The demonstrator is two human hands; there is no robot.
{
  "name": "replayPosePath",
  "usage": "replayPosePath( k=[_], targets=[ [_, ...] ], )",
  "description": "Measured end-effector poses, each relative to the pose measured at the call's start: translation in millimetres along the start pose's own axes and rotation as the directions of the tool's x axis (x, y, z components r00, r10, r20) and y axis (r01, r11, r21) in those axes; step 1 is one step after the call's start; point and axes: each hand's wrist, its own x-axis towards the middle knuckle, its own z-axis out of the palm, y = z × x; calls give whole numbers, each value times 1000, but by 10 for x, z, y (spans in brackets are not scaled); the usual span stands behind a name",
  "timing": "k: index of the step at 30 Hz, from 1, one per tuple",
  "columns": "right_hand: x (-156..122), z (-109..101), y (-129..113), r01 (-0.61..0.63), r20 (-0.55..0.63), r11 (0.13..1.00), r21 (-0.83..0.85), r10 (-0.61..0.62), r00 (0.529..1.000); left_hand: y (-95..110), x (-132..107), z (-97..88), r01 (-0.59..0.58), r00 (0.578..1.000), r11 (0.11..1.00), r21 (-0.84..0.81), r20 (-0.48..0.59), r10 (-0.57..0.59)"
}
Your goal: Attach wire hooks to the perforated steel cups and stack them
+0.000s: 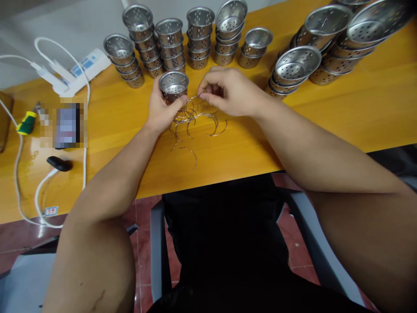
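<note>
My left hand (163,106) is wrapped round a small perforated metal cup (173,85), which stands upright with its mouth towards me. To the right, my right hand (224,90) has thumb and forefinger pinched on one end of a thin curved wire (193,97). That wire reaches towards the cup's side; whether it touches the cup I cannot tell. Below both hands lies a loose heap of curved wires (190,116) on the table. One wire (194,157) rests apart, nearer the table's front edge.
Stacks of perforated cups (199,37) line the back of the wooden table (234,148), with more stacks (296,65) at the right. A white power strip (86,69), cables, a green-and-yellow handle (26,123), a blurred-out device (67,125) and a black object (59,164) occupy the left.
</note>
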Motion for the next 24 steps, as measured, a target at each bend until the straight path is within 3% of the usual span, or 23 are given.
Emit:
replayPosePath(
  k=[4,7,10,16,21,24],
  targets=[
    [16,15,-3,60,-127,997,57,-52,991,15,22,-2,11,1000,999,-36,-1,-11],
    [35,34,-29,36,-212,989,143,-5,977,109,30,21,10,995,996,-84,-95,-18],
    [50,63,-56,9,-247,976,217,46,968,284,29,30,-20,993,998,-53,-116,14],
    [78,123,-49,29,-286,975,221,37,958,501,39,52,105,984,991,-88,-135,-116],
    [81,98,-78,20,-302,982,186,38,953,495,6,46,31,997,999,-44,-65,-34],
    [67,66,-116,29,-281,978,204,30,959,601,-13,15,-7,1000,1000,19,-8,7]
  ],
)
